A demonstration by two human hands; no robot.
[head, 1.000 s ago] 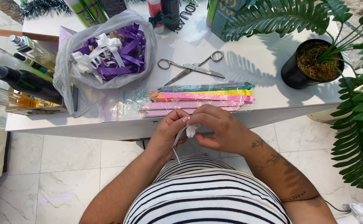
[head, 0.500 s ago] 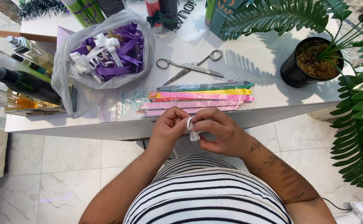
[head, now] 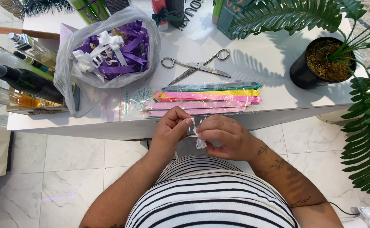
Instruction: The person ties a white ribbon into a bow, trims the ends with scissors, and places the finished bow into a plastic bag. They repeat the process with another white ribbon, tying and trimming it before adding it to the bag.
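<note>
Two hands: left hand (head: pixel 171 128) and right hand (head: pixel 224 137) meet just below the table edge (head: pixel 88 128), over the person's striped shirt (head: pixel 210 198).
Left hand state: fingers pinched together on one end of a white ribbon (head: pixel 198 136).
Right hand state: fingertips clamped on the same ribbon, lower down; a small loop hangs beneath them.
Ribbon position: held in the air between the two hands, in front of the table, not resting on it.
Step in hand: by my reading, folding or looping the strip into a small bow.
Next move calls for: a steady pinch at the crossing point while one hand shifts its grip; the strip looks slippery and narrow.
Nearest on table: pack of coloured strips (head: pixel 202 99) in clear wrap.
Behind it: scissors (head: pixel 195 66), lying closed.
Left rear: plastic bag (head: pixel 104 50) of purple and white bows; bottles (head: pixel 20 80) beside it.
Right rear: potted plant (head: pixel 320 61).
</note>
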